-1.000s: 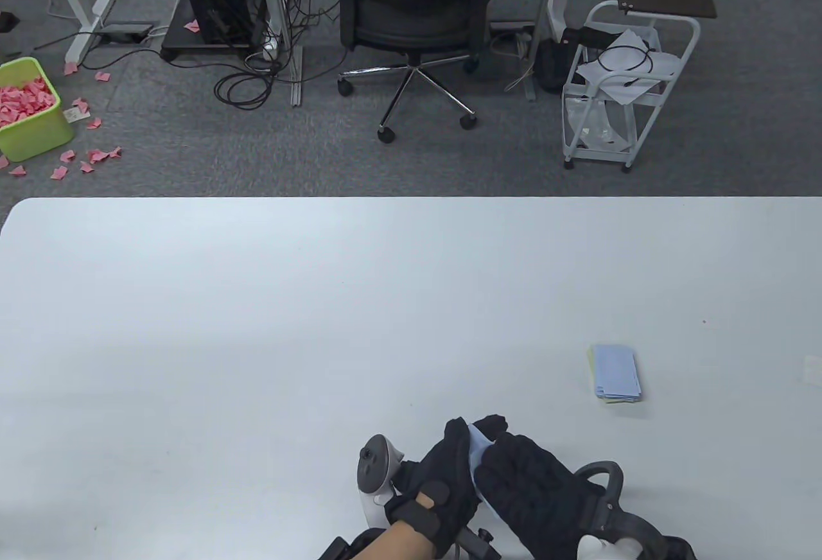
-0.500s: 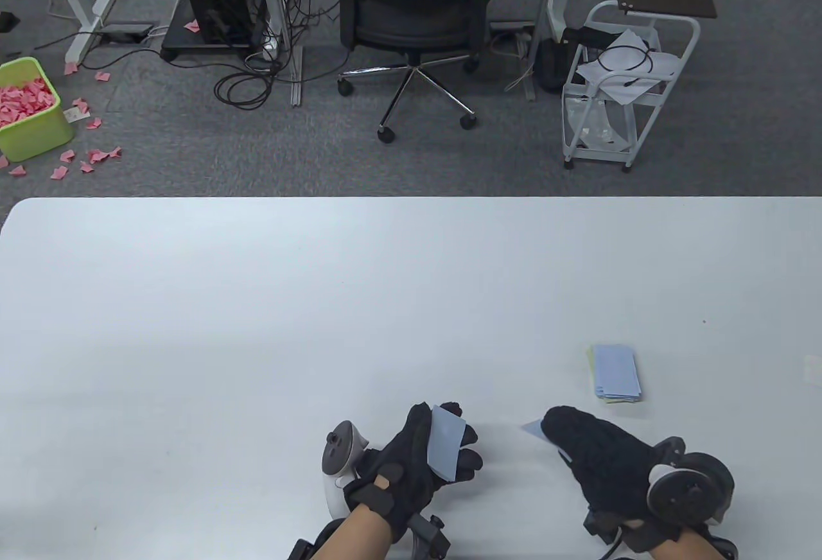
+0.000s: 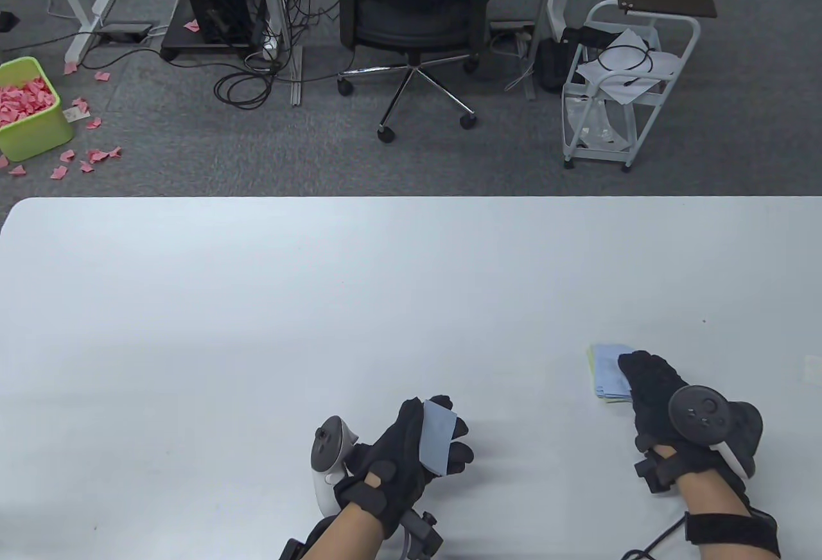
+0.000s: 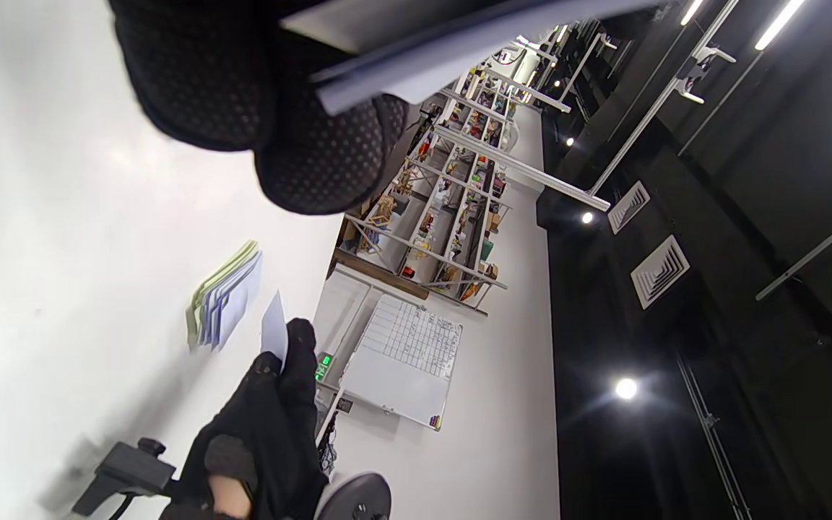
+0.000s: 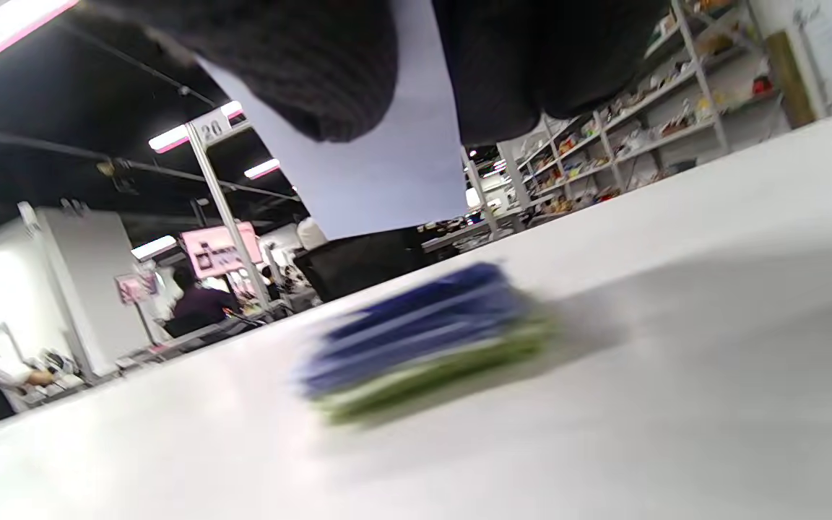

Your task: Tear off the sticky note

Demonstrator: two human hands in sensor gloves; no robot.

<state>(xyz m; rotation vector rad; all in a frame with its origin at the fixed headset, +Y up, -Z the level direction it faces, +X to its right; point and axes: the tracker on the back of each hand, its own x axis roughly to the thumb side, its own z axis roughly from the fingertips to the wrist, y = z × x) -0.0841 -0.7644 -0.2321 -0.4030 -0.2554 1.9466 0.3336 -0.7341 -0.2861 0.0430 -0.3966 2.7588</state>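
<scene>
Note [image 3: 438, 437], a thin blue pad, lies clamped in the left hand [image 3: 411, 451]; right hand [image 3: 652, 386] hovers over a flat pile [image 3: 607, 374] on the matte surface [image 3: 257, 303]. Left wrist: right fingers [image 4: 293, 357] pinch a torn sheet [image 4: 274, 334]. Right wrist: pile blurred.

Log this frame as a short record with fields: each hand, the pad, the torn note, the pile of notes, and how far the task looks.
left hand: holds the blue sticky pad
right hand: pinches a torn blue note above the pile
pile of notes: blue sheets on yellow-green ones, on the table, right side
task stage: note is off the pad, not yet laid on the pile
</scene>
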